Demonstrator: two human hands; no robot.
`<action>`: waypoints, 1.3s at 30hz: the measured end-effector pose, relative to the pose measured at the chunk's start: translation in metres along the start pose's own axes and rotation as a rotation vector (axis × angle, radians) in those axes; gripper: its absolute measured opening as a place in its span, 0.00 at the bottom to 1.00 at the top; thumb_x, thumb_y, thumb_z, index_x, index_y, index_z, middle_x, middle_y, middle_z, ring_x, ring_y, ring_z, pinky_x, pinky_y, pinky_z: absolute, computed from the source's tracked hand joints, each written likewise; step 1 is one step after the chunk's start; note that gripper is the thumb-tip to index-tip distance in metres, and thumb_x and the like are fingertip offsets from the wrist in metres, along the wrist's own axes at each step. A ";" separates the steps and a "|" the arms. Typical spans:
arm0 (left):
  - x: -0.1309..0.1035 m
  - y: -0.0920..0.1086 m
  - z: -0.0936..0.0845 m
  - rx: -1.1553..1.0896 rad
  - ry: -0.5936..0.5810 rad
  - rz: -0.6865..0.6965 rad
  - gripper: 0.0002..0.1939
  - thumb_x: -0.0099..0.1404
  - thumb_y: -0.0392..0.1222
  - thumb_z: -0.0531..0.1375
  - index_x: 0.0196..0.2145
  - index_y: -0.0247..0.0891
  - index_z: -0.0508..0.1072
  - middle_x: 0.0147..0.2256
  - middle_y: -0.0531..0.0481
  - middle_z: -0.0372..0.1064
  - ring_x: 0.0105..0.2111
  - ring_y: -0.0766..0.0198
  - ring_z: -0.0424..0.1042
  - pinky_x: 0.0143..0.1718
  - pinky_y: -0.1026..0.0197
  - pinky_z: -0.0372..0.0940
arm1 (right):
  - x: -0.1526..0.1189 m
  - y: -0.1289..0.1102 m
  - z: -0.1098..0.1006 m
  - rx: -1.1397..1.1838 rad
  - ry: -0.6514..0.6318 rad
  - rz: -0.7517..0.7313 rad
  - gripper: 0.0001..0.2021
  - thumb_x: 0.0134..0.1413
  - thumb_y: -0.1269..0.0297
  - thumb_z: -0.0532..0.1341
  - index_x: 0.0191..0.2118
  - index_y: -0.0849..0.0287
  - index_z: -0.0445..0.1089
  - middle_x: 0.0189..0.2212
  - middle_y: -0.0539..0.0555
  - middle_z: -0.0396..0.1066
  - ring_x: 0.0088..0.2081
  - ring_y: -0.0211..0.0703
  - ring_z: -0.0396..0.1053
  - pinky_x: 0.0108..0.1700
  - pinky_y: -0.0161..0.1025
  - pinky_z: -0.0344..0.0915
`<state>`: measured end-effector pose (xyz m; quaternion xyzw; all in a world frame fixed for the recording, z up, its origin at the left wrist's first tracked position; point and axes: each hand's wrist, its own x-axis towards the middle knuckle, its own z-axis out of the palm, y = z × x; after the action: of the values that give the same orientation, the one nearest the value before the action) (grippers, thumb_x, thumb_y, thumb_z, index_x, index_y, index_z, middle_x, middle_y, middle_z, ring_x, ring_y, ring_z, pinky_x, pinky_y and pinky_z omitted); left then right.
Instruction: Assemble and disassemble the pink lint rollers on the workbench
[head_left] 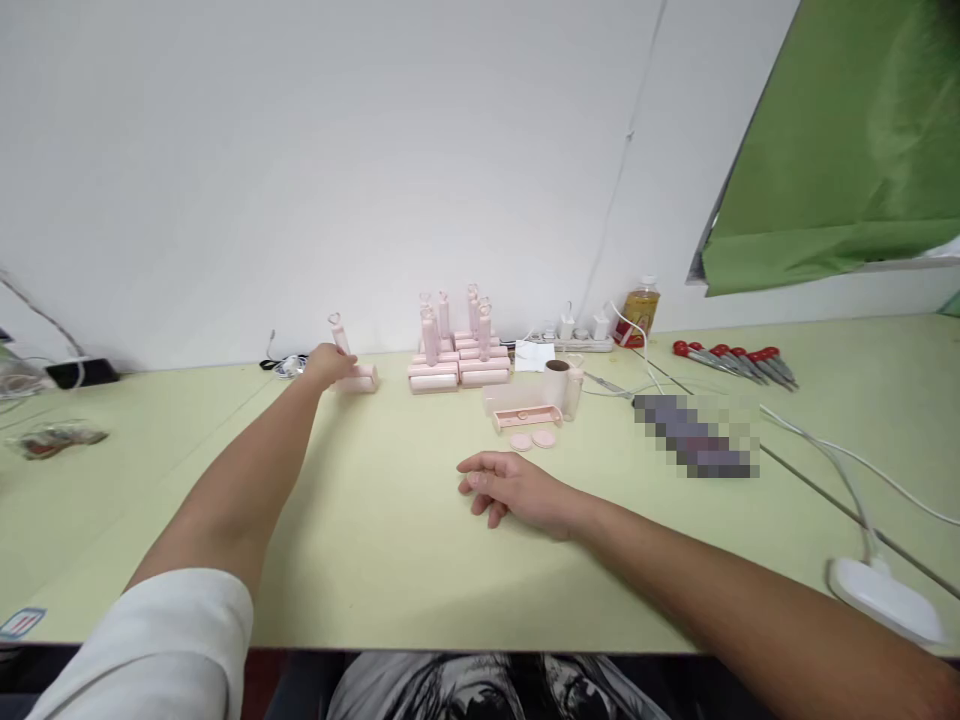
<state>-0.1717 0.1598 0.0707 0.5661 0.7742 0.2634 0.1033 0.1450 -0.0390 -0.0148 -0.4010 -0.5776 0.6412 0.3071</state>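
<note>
My left hand [328, 366] reaches far out to the left and is closed round a pink lint roller [364, 378], whose handle stands upright. Its roller end rests at or just above the table; which one I cannot tell. My right hand [517, 490] is over the table at centre, holding nothing, fingers loosely apart. Beyond it lie two pink discs [544, 438], a pink open tray-like part [529, 418] and a clear pinkish cover [514, 398]. A roll with a brown core [556, 380] stands beside a pink handle [573, 393].
Several assembled pink lint rollers [459, 372] stand in rows by the wall. Behind the parts are a power strip [592, 343] with cables and a drink bottle [641, 312]. Several red-capped tools [735, 362], a blurred-out dark object [694, 437] and a white device [885, 598] are to the right.
</note>
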 end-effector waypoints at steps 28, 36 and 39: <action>0.130 0.006 0.047 0.048 0.024 -0.076 0.12 0.54 0.41 0.62 0.36 0.32 0.73 0.28 0.39 0.75 0.30 0.49 0.75 0.30 0.55 0.65 | -0.006 0.008 -0.009 0.362 -0.094 0.164 0.20 0.49 0.57 0.67 0.45 0.62 0.67 0.38 0.54 0.68 0.29 0.37 0.71 0.28 0.37 0.70; 0.115 0.008 0.046 0.011 0.134 -0.123 0.28 0.54 0.46 0.63 0.49 0.27 0.65 0.46 0.27 0.70 0.47 0.41 0.71 0.38 0.51 0.67 | -0.005 0.009 -0.008 0.338 -0.103 0.146 0.19 0.49 0.57 0.67 0.45 0.62 0.68 0.39 0.55 0.68 0.30 0.38 0.71 0.29 0.38 0.70; 0.090 0.017 0.045 -0.006 0.268 -0.131 0.31 0.59 0.46 0.58 0.55 0.25 0.58 0.47 0.26 0.69 0.47 0.41 0.71 0.40 0.49 0.65 | -0.006 0.009 -0.007 0.293 -0.086 0.128 0.19 0.50 0.57 0.66 0.45 0.62 0.68 0.39 0.55 0.68 0.30 0.38 0.71 0.29 0.38 0.70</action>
<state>-0.1672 0.2608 0.0545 0.4740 0.8155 0.3317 0.0175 0.1542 -0.0417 -0.0228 -0.3601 -0.4636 0.7535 0.2959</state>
